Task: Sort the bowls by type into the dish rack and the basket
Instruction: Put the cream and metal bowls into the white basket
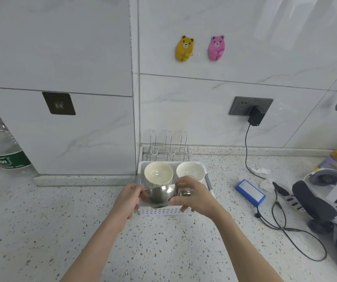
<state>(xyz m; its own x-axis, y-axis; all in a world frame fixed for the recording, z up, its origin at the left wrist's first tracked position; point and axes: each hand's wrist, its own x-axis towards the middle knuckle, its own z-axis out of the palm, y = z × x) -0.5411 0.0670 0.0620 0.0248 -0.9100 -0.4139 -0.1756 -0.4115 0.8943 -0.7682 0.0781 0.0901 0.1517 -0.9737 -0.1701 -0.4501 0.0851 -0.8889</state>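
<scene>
Speckled terrazzo countertop (pixel 41 231) fills the near ground, hard and matt. Over it both forearms reach to the white perforated plastic basket (pixel 161 211). The left hand (pixel 126 200) curls its fingers round the left side of a steel bowl (pixel 160 193); the right hand (pixel 192 197) pinches its right side, thumb low and fingers over the rim. The bowl is turned bottom-up, smooth and mirror-bright, held just above or at the basket's near end; I cannot tell whether it rests on anything.

Behind it in the basket sit two cream ceramic bowls (pixel 158 173), (pixel 190 172), glossy, round, mouths up; the left one seems stacked on another.

Beyond, against the marble-look tile wall, stands the wire dish rack (pixel 168 148), thin chrome loops, holding nothing that can be seen.

The step in hand looks like separating the steel bowl from the ceramic ones. With the ceramic already in the basket, the next move would likely lift the steel bowl clear over them and seat it between the rack's wires, where a slick rounded shell may slide.
</scene>
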